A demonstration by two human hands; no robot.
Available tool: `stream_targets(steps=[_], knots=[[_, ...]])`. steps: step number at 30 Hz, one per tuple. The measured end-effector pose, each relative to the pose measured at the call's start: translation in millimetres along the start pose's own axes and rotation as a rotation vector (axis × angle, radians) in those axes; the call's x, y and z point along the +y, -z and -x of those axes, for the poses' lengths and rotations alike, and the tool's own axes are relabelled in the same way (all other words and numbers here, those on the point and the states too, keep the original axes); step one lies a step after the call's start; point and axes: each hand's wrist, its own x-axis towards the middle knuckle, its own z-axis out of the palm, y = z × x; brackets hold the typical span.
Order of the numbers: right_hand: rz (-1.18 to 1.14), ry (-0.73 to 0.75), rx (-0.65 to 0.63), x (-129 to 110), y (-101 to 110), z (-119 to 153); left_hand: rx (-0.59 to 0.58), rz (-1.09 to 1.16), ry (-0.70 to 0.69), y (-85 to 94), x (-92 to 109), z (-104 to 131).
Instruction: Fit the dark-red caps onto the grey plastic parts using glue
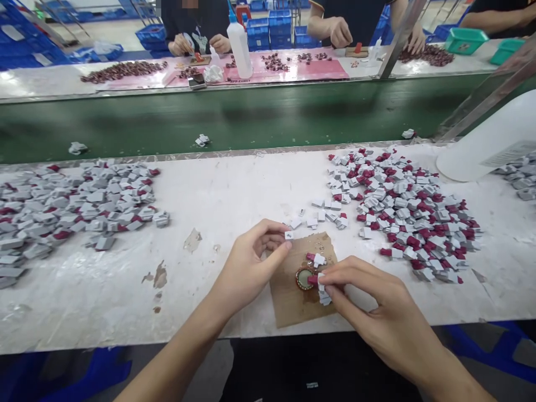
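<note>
Forearms and hands, bare, two: nearest the camera, extended over one white worktable (234, 190).

Left hand (255, 262): one small grey housing (288, 235) is pinched between thumb and index finger, above the edge of the cardboard.

Right hand (368, 296): one grey-and-maroon piece (321, 282) is gripped between thumb and fingers; its maroon end is held at the dish, over the near-side rim; whether the liquid is touched cannot be told.

Dish, round, shallow, one (304, 278): filled with pale greenish liquid; set on one brown cardboard sheet (288, 304), which is wetted around it. One joined piece (317, 259) is laid beyond the dish; further grey pieces, partly hidden by the right hand, are not countable.

Heaps of grey and maroon pieces, two: left (90, 209) and right (402, 223). A third heap, grey (523, 176), is partly hidden by a large white bottle (494, 139), one, tilted, contents not visible.

Ledge, green (259, 117): three small clusters are seen along its foot.

Opposite bench: one white bottle with blue nozzle (240, 50); two small squeeze bottles; two green trays (464, 42), contents not visible; dark red pieces in several piles. Three co-workers are partly shown. Blue crates (279, 28) are stacked behind, uncounted.
</note>
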Motion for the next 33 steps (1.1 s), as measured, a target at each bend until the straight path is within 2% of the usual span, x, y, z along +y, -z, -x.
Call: stream_targets(steps=[4, 8, 17, 21, 24, 29, 33], knots=[[0.040, 0.037, -0.035, -1, -2, -3, -0.033, 0.029, -0.003, -5.5, -5, 4], [0.066, 0.075, -0.045, -1, -2, -3, -0.014, 0.043, -0.013, -7.0, -7, 4], [0.155, 0.085, -0.072, -8, -4, -9, 0.010, 0.072, -0.031, -7.7, 1, 0], [0.130, 0.100, -0.083, -15, 1, -13, 0.034, 0.090, -0.048, -7.7, 6, -3], [-0.009, 0.052, 0.014, -12, 11, -13, 0.025, 0.133, -0.047, -8.9, 12, -5], [-0.430, -0.125, 0.331, 5, 15, -23, -0.087, 0.318, -0.007, -19.2, 25, -9], [-0.612, -0.191, 0.386, 11, 9, -35, -0.153, 0.419, -0.033, -29.9, 30, -12]])
